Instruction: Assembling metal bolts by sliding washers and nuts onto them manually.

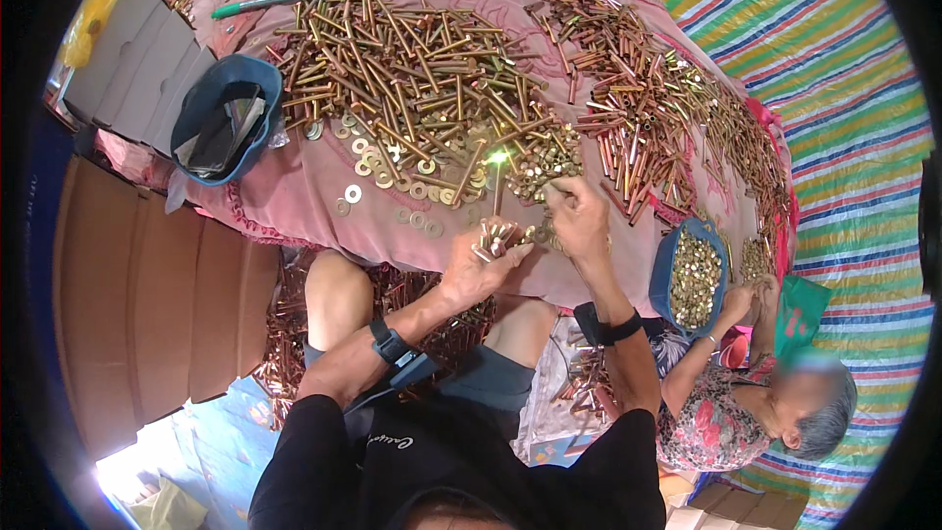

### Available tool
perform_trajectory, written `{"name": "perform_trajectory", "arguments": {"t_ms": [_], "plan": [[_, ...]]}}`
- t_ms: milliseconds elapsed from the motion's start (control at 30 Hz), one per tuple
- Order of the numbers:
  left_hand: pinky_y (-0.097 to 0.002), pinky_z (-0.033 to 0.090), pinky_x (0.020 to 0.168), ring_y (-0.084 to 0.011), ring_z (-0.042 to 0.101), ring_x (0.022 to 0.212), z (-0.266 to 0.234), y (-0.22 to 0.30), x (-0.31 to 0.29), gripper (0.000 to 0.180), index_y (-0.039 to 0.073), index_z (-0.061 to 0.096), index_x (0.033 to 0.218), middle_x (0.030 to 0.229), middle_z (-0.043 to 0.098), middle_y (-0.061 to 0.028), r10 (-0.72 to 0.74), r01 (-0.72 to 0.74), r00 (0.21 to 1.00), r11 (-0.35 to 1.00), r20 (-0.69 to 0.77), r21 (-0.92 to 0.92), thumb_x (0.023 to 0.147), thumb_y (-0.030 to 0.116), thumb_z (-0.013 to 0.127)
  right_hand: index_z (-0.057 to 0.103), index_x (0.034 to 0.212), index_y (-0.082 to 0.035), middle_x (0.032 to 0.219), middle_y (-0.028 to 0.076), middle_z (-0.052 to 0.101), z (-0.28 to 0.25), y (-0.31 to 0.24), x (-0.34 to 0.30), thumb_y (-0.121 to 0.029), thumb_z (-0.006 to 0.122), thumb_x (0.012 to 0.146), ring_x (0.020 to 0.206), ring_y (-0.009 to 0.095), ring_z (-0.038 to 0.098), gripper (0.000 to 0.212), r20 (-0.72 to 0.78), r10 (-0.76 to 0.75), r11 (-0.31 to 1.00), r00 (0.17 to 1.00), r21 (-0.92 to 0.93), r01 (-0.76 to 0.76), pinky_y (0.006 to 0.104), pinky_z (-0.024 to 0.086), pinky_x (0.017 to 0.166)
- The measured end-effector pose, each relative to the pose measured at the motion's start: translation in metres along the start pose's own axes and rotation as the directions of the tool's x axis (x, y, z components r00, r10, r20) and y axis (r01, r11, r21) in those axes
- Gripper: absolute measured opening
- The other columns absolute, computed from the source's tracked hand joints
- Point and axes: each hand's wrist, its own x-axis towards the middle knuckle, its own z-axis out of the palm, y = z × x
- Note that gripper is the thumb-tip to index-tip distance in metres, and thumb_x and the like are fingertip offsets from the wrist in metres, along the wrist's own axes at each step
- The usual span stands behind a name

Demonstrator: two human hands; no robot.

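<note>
My left hand (476, 263) is closed around a bunch of brass-coloured bolts (500, 236), their ends poking out past the fingers at the table's near edge. One long bolt (497, 191) stands up from the bunch. Beside it, my right hand (581, 221) has its fingers pinched together at the edge of a heap of small nuts (545, 152); whatever they hold is hidden. Flat washers (378, 162) lie scattered to the left of the nuts. Behind them rises a large pile of long bolts (402, 59).
A blue basin (273, 103) with dark items stands at the left, near a green-handled tool (255, 6). More metal sleeves (628, 98) spread to the right. At the right, another person's hands (756, 299) work beside a nut-filled blue basin (659, 270). Cardboard boxes (167, 304) line the left.
</note>
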Motion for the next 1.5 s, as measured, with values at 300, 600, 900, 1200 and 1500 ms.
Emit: {"name": "perform_trajectory", "arguments": {"t_ms": [300,600,900,1200,1500], "plan": [[-0.0255,0.054,0.07,-0.0087,0.064,0.079,0.001,0.009,0.002,0.018,-0.001,0.067,0.108,0.09,0.071,-0.0043,0.001,0.0,1.0,1.0,-0.012,0.008,0.093,0.006,0.074,0.062,0.124,-0.001,0.106,0.012,0.07,-0.03,-0.008,-0.034,-0.013,0.059,0.104,0.083,0.017,0.069,0.024,0.454,0.167,0.045,0.875,0.883,-0.466,0.0301,0.056,0.073],[-0.0257,0.053,0.07,-0.0089,0.064,0.08,0.002,0.005,0.003,0.018,-0.001,0.066,0.108,0.092,0.07,-0.0035,0.016,-0.016,1.0,0.997,-0.004,-0.072,0.093,0.005,0.073,0.067,0.125,0.001,0.107,0.008,0.07,-0.039,-0.02,-0.045,-0.012,0.066,0.1,0.084,0.015,0.066,0.029,0.407,0.224,0.574,0.886,0.679,-0.457,0.0266,0.053,0.077],[-0.0253,0.053,0.069,-0.0074,0.062,0.079,-0.001,0.008,0.003,0.016,0.0,0.065,0.106,0.088,0.069,-0.0026,0.005,-0.004,0.998,1.0,0.058,-0.02,0.093,0.004,0.073,0.07,0.114,0.007,0.115,0.01,0.067,-0.031,-0.045,-0.043,0.003,0.072,0.091,0.103,0.015,0.065,0.024,0.134,-0.094,0.939,0.987,0.342,0.043,0.025,0.053,0.088],[-0.0264,0.052,0.065,-0.007,0.061,0.076,0.0,0.01,0.003,0.016,0.0,0.065,0.107,0.086,0.068,-0.0022,0.019,-0.014,0.998,0.995,0.055,-0.094,0.093,0.004,0.072,0.07,0.106,0.005,0.118,0.014,0.068,-0.017,-0.043,-0.051,0.004,0.07,0.093,0.105,0.015,0.064,0.014,0.085,-0.007,0.731,0.996,0.68,-0.053,0.0266,0.053,0.09],[-0.0265,0.052,0.065,-0.0076,0.061,0.076,-0.002,0.011,0.003,0.017,0.0,0.065,0.105,0.085,0.068,-0.003,0.03,-0.027,0.999,0.998,0.045,-0.055,0.092,0.007,0.074,0.07,0.094,0.0,0.105,0.014,0.072,-0.031,-0.052,-0.041,0.003,0.073,0.087,0.102,0.024,0.068,0.008,0.055,-0.254,0.921,0.966,0.319,0.224,0.0328,0.054,0.087]]}}
